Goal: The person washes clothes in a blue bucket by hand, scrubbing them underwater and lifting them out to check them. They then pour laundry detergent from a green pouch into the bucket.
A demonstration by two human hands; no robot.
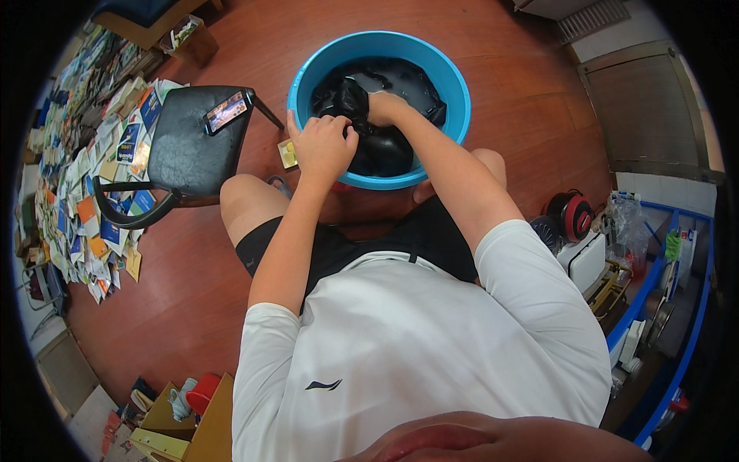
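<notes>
A round blue plastic tub [459, 110] stands on the floor between my knees, with cloudy water [398, 85] inside. Soaked black cloth [384, 151] fills much of it, shiny and bulging near the front. My right hand [385, 108] reaches into the tub and grips a bunched piece of this cloth; its fingertips are hidden. At the tub's left side, my left hand [324, 144] has most fingers curled against the cloth, with the thumb at the right and the little finger sticking out over the rim.
Left of the tub, a black chair [190, 144] carries a phone [226, 112] with a lit screen. A small box with yellowish pieces [287, 154] sits by the tub. Books and papers [98, 190] are heaped farther left. A blue rack [664, 323] stands at right.
</notes>
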